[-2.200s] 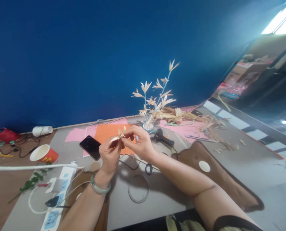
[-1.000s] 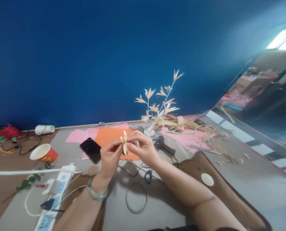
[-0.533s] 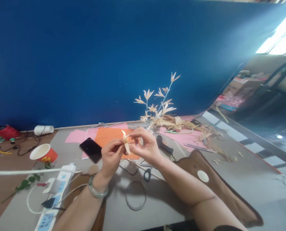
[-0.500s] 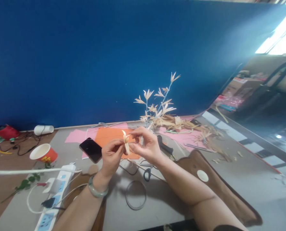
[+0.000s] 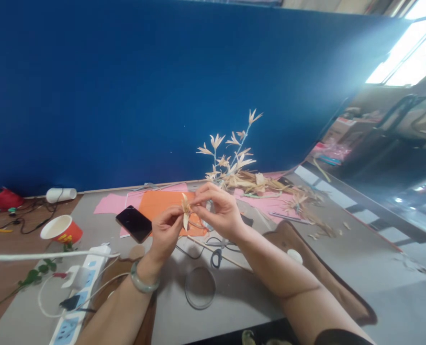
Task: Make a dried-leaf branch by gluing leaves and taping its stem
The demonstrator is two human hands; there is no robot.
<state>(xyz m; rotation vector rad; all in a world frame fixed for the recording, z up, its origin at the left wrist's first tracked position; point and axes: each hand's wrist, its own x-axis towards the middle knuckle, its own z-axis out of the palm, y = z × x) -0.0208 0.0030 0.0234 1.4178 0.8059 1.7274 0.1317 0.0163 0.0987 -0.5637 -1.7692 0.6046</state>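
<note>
Between my two hands, above the orange sheet (image 5: 159, 203), is a small pale flower (image 5: 185, 213) with pointed petals that look like dried husk. My left hand (image 5: 166, 232), with a jade-coloured bangle (image 5: 144, 282) at the wrist, pinches it from the left. The thumb and forefinger of my right hand (image 5: 220, 211) close on its right side, at a petal or the centre; the exact spot is too small to tell. Behind my right hand stands a branch of similar husk flowers (image 5: 234, 148) on pale blue stems.
Scissors (image 5: 216, 258), a wire ring (image 5: 200, 288) and a thin stick lie below my hands. At left are a phone (image 5: 134, 223), a paper cup (image 5: 62, 229) and a power strip (image 5: 78, 297) with cables. Loose husks (image 5: 266, 183), pink paper and a brown mat (image 5: 313, 261) are at right.
The flower has turned between my fingers, its petals now showing more side-on. My right fingers have moved slightly closer in. The whole view has shifted a little.
</note>
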